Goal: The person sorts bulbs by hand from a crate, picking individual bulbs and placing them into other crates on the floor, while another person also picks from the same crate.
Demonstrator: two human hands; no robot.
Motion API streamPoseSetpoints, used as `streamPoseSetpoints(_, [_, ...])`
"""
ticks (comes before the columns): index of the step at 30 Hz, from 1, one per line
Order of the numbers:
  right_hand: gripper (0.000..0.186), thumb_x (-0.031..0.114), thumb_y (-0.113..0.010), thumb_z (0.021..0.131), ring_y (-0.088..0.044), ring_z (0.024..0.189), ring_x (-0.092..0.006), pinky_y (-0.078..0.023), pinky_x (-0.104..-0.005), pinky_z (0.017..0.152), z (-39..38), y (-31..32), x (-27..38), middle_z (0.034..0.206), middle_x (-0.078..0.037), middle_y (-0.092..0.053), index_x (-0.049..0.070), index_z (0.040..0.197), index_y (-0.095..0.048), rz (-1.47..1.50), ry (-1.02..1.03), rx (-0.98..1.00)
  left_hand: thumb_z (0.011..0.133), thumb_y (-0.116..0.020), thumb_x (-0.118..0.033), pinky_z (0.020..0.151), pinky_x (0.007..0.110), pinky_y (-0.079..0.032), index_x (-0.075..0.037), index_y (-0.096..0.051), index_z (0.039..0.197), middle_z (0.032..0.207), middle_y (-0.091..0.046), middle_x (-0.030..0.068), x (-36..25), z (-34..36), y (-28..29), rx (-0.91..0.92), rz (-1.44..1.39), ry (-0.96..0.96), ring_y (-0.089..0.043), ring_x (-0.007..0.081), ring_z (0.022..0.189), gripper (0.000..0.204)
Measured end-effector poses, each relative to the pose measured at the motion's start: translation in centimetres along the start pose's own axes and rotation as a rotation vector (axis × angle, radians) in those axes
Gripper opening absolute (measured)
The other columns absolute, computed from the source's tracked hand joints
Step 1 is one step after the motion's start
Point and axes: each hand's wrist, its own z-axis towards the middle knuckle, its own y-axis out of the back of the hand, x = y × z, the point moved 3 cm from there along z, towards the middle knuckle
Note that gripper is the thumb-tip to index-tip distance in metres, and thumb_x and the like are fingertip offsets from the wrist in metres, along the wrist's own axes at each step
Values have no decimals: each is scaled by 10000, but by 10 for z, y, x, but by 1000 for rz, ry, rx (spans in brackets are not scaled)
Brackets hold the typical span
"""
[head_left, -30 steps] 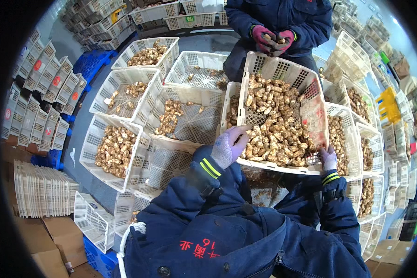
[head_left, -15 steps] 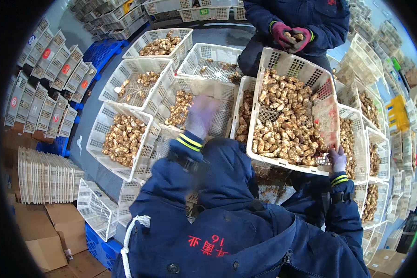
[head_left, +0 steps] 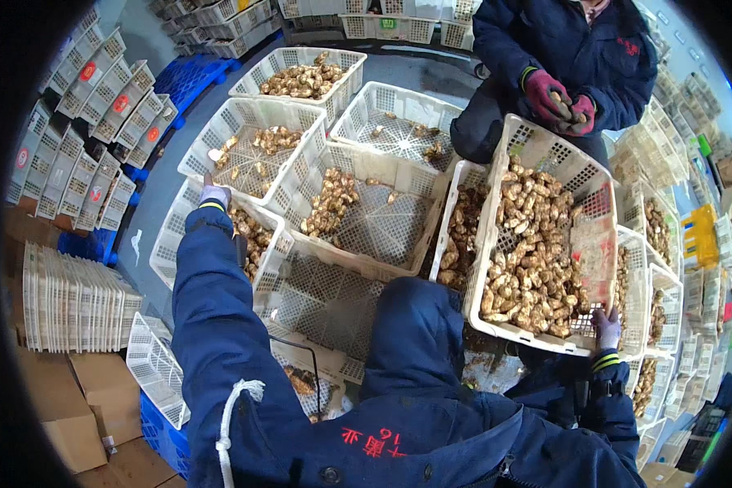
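The left hand (head_left: pixel 214 193) has swung out: half a second ago it was a blur over the middle crate (head_left: pixel 431 195), and a second ago it was at the tilted crate (head_left: pixel 598 224). Now the arm stretches far left, and the hand is at the near rim of the left crate (head_left: pixel 304 169), just above the heaped crate (head_left: pixel 167 244). The sleeve hides most of its fingers, so I cannot tell whether they grasp anything. The right hand (head_left: pixel 607 329) has stayed put, its gloved fingers clasping the near right corner of the tilted crate. For the work, this suggests a reach out among the side crates while the main one is kept steady. The mushrooms (head_left: pixel 533 252) lie heaped in that tilted crate in front of the person; smaller clusters sit in the left and middle crates. Opposite, a co-worker's hands (head_left: pixel 559 106), in pink and dark gloves, are closed around a piece or two. As for writing, red characters run across the person's navy jacket (head_left: pixel 455 447), with smaller red lettering on the co-worker's jacket (head_left: pixel 569 45). Red oval labels (head_left: pixel 120 103) mark the stacked crates at far left.
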Motion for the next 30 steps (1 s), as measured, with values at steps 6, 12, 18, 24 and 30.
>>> streamPoseSetpoints(6, [304,106,-615,834,-587,620,-136,-478,-237,528,-3,32,10,796,-60,-618,6,1110,-533,-178,-20,-140,841,-510,-144,1070,366,-227,-198,-302,1398,1195,-573,119,-30,8,-91,60,551,-182,-534,231,1133,597])
streamPoseSetpoints(12, [343,136,-627,796,-527,645,-109,-443,-258,578,-10,50,23,788,-15,-590,8,1109,-569,-295,-48,-196,776,-551,-128,815,374,-484,-231,-227,1434,1163,-561,238,-105,-87,-130,95,172,-258,-611,294,985,741])
streamPoseSetpoints(18, [318,113,-623,807,-523,659,-106,-442,-246,593,3,5,4,780,-2,-574,14,1103,-560,-34,-17,-36,783,-562,-180,817,395,-467,-240,-212,1436,1056,-604,238,-81,-69,-36,-151,259,-283,-626,298,906,743])
streamPoseSetpoints(24, [318,137,-631,795,-538,698,-131,-444,-261,625,-6,39,17,808,-33,-598,-3,1072,-560,-254,-4,-124,807,-546,-150,463,295,-447,-132,-468,1303,707,-615,96,-143,-226,-106,197,-138,-481,-546,151,505,503])
streamPoseSetpoints(30, [443,192,-645,784,-570,679,-154,-468,-299,638,12,39,-5,881,-73,-639,-7,1163,-532,-456,-30,-75,888,-513,-139,556,230,-456,-75,-526,1241,786,-613,38,-159,-429,-112,504,-144,-930,-519,80,610,359])
